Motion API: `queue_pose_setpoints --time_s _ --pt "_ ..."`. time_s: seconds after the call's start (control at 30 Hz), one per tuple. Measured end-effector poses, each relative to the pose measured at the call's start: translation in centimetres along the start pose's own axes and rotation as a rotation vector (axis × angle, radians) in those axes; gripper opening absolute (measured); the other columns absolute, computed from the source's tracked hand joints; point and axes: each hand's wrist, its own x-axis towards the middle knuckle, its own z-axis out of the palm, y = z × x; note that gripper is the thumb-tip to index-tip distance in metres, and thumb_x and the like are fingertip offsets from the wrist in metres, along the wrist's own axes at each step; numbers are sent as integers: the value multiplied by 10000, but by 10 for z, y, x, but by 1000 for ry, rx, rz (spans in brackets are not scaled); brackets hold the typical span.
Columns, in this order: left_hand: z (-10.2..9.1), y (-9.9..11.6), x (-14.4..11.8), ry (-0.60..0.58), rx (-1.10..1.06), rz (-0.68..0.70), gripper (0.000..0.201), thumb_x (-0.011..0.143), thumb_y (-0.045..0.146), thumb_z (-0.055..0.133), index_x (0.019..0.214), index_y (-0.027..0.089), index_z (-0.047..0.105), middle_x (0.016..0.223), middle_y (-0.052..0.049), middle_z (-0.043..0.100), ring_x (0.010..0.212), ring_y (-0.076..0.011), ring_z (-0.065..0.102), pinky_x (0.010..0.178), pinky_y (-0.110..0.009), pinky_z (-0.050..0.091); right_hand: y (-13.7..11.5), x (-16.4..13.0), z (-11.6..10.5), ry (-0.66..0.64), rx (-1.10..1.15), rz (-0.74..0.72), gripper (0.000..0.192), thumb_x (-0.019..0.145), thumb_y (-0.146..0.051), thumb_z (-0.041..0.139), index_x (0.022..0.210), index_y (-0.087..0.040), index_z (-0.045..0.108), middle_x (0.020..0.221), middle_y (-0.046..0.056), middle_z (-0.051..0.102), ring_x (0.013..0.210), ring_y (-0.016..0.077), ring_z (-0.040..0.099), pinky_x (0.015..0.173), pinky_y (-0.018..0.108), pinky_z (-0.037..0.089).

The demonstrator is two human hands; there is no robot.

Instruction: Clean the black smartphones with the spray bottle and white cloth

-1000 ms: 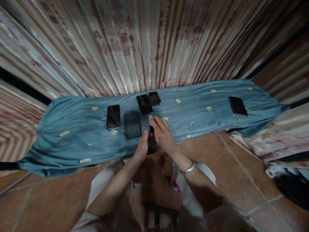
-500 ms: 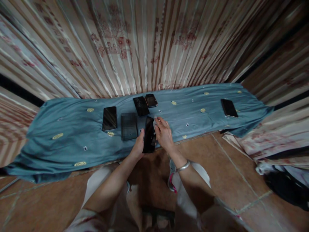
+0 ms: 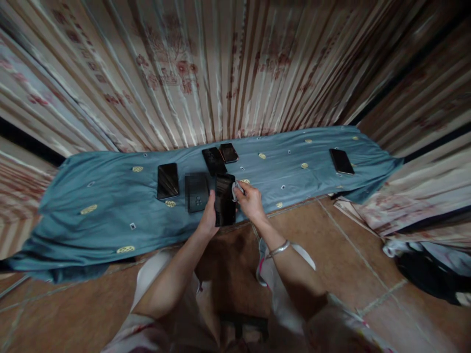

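My left hand (image 3: 208, 220) grips a black phone (image 3: 224, 199) by its lower left edge, screen up, above the near edge of a blue cloth (image 3: 110, 206). My right hand (image 3: 251, 202) pinches a small pale wipe (image 3: 236, 188) against the phone's right edge. A silver bangle (image 3: 279, 248) sits on my right wrist. Just left of the held phone lies a dark phone, back up (image 3: 196, 192).
More dark phones lie on the blue cloth: one at the left (image 3: 168, 180), two side by side at the back (image 3: 214, 160) (image 3: 228, 152), one far right (image 3: 341, 161). Striped curtains (image 3: 221, 73) hang behind. Tiled floor (image 3: 349, 245) and a dark bundle (image 3: 427, 274) are at right.
The held phone has turned from edge-on to screen-up. My right hand has slid off its top to its right edge with the wipe. The view has shifted slightly.
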Motion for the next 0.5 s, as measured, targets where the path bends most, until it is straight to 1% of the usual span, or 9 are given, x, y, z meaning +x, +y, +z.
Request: queue_pose_setpoints --time_s 0.1,0.17,0.27,0.37,0.5 --pt "-1 8 -4 -9 -45 18 488 980 457 370 1141 130 694 962 -96 769 872 -210 729 845 -339 575 -5 -5 6 -14 31 7 345 877 -315 530 1130 -161 705 1102 82 736 990 232 688 912 357 525" --pt "-2 14 -6 -1 -74 44 495 980 456 369 1144 117 691 977 -104 768 891 -218 728 867 -344 566 -8 -9 12 -27 56 -15 337 878 -315 534 1126 -165 706 1098 76 739 993 229 689 917 358 526" --pt "-7 23 -7 35 -106 60 525 978 472 362 1140 92 685 970 -123 766 891 -227 728 878 -354 561 -14 -16 20 -48 75 -75 336 870 -283 552 1138 -147 702 1154 99 723 1075 238 671 981 372 504" --pt "-12 28 -9 51 -141 75 525 984 465 346 1111 88 688 935 -120 767 893 -220 727 881 -341 556 -19 -21 26 -48 52 -129 329 875 -251 557 1159 -159 696 1205 107 703 1141 235 644 1033 378 482" --pt "-17 31 -12 69 -163 85 503 981 463 355 1066 102 695 850 -97 761 848 -210 726 875 -329 554 -21 -29 32 -58 -30 -236 343 920 -237 497 1205 -157 670 1231 121 681 1171 231 623 1058 390 471"
